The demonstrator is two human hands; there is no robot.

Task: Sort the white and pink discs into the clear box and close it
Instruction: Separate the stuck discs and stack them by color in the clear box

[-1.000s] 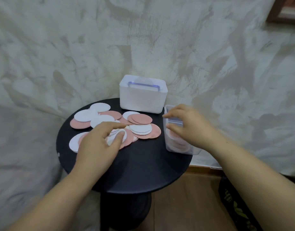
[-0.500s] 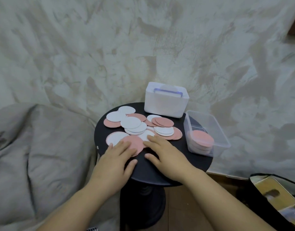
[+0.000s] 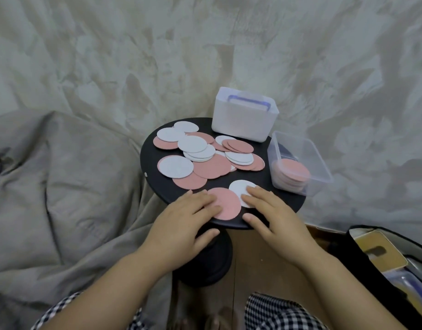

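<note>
Several white and pink discs lie in a loose pile (image 3: 205,153) on a small round black table (image 3: 264,225). Near the table's front edge lie one pink disc (image 3: 226,203) and one white disc (image 3: 241,189), apart from the pile. My left hand (image 3: 188,222) presses flat fingers on the pink disc. My right hand (image 3: 274,215) rests straight fingers on the white disc. A clear box (image 3: 317,160) stands open at the table's right edge with a stack of pink discs (image 3: 292,173) inside.
A white lidded box with a blue handle (image 3: 244,117) stands at the back of the table. Grey bedding (image 3: 62,186) lies to the left. An open black bag (image 3: 391,265) sits on the floor at the right. My checked trousers (image 3: 276,310) show below.
Both hands have slid toward the table's front edge, dragging one pink and one white disc out of the pile. A second ago my right hand was at the clear box.
</note>
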